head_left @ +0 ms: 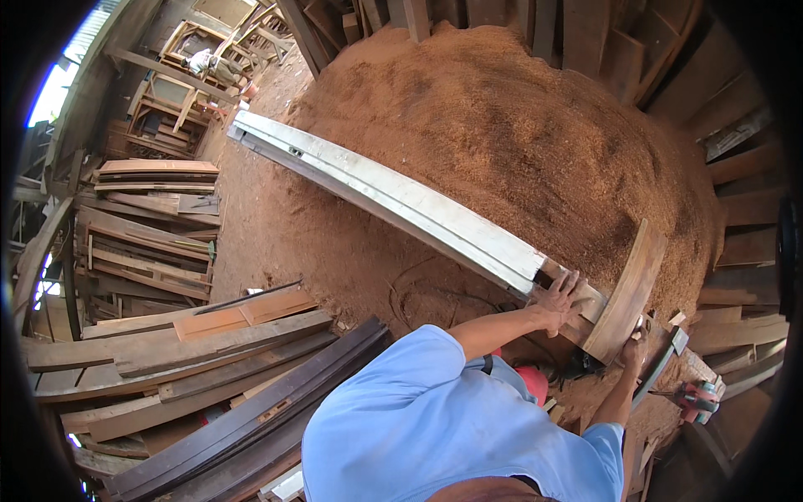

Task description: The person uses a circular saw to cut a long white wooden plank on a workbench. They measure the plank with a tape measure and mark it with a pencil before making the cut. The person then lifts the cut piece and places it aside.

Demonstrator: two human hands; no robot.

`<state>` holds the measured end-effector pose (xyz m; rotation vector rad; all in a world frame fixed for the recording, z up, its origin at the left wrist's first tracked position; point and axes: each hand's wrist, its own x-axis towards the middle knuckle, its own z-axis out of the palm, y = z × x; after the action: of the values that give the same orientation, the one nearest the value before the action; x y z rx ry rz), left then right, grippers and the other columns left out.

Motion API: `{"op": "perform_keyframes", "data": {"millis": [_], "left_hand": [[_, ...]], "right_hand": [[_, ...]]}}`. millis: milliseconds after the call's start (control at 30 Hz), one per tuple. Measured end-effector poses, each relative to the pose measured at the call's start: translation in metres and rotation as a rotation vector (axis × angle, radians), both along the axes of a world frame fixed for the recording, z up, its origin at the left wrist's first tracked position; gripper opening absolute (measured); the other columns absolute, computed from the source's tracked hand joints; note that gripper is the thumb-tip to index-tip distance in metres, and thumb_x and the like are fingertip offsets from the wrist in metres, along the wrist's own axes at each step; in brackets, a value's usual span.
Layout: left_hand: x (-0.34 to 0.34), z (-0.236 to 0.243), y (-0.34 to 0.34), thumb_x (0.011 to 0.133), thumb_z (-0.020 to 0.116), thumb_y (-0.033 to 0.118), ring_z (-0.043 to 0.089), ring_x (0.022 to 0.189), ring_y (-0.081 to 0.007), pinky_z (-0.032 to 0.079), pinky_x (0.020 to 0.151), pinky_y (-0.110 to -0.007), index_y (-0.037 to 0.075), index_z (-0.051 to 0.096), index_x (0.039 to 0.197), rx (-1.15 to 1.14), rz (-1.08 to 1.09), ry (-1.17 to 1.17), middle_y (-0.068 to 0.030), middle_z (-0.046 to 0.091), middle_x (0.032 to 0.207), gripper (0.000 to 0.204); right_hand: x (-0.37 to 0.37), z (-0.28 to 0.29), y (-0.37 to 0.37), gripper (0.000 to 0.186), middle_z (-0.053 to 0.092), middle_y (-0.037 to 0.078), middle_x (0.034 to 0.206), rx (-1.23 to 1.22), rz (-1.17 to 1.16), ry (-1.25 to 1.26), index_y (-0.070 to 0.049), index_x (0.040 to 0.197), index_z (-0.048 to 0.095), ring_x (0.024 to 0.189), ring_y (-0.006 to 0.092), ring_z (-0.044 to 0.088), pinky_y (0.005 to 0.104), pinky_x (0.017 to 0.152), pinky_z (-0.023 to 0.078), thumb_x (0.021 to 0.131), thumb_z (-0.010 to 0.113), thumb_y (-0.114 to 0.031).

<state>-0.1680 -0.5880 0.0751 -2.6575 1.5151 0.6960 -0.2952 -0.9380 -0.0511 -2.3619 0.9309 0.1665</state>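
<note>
A long white-painted board point(385, 192) lies diagonally, its near end on a wooden bench point(577, 330). My left hand point(562, 303) rests on wood at that end, fingers spread. Across the bench's right side stands a short wooden board point(623, 289). My right hand point(632, 351) is closed beside it, around something small that I cannot make out. A dark object under the bench is mostly hidden.
A broad sawdust heap point(502, 109) fills the upper middle, ringed by leaning planks point(744, 217). Stacked boards point(234, 385) lie at lower left. A red power tool point(698, 402) is at right. Another person point(213, 67) bends among wooden frames at upper left.
</note>
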Motion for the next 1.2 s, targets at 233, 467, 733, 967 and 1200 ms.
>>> {"op": "perform_keyframes", "data": {"millis": [233,467,733,967,1200], "left_hand": [[0.001,-0.001,-0.002,0.056,0.087,0.063,0.000,0.152,-0.0575,0.000,0.119,-0.070,0.020,0.021,0.164,-0.056,-0.062,-0.027,-0.0313,0.003,0.167,0.133],[0.011,0.007,0.006,0.064,0.082,0.044,0.012,0.150,-0.0544,0.011,0.122,-0.064,0.015,0.036,0.158,-0.118,0.007,0.166,-0.0292,0.023,0.163,0.108],[0.006,-0.005,-0.016,0.071,0.075,0.059,0.004,0.149,-0.0594,0.000,0.116,-0.074,0.014,0.020,0.163,0.222,-0.115,-0.106,-0.0319,0.012,0.164,0.117],[0.007,0.010,-0.015,0.063,0.083,0.043,-0.003,0.149,-0.0613,-0.001,0.118,-0.071,0.015,0.006,0.164,0.147,-0.058,0.082,-0.0355,-0.001,0.165,0.130],[0.006,0.018,-0.027,0.061,0.083,0.042,-0.007,0.150,-0.0595,-0.002,0.118,-0.071,0.019,0.001,0.164,0.288,-0.042,0.050,-0.0328,-0.005,0.166,0.134]], "right_hand": [[-0.005,-0.047,-0.100,0.038,0.070,0.020,0.112,0.499,-0.371,-0.752,0.005,0.127,0.060,0.098,0.0298,0.068,0.0437,0.090,0.054,0.094,0.053,-0.011],[0.202,0.349,0.282,0.053,0.073,0.017,0.111,0.506,0.587,-0.582,-0.003,0.144,0.049,0.091,0.0339,0.070,0.0424,0.089,0.054,0.097,0.057,-0.027],[0.153,0.282,0.211,0.050,0.073,0.017,0.113,0.223,0.349,-0.528,-0.003,0.140,0.054,0.101,0.0354,0.070,0.0426,0.091,0.053,0.098,0.062,-0.028],[-0.013,0.178,0.079,0.058,0.053,0.025,0.141,-0.202,-0.365,0.139,-0.014,0.140,0.057,0.123,0.0422,0.056,0.0497,0.102,0.049,0.086,0.071,-0.028],[-0.044,0.068,0.044,0.071,0.034,0.021,0.158,-0.302,-0.188,0.320,-0.027,0.149,0.049,0.130,0.0458,0.048,0.0528,0.102,0.048,0.081,0.071,-0.023]]}}
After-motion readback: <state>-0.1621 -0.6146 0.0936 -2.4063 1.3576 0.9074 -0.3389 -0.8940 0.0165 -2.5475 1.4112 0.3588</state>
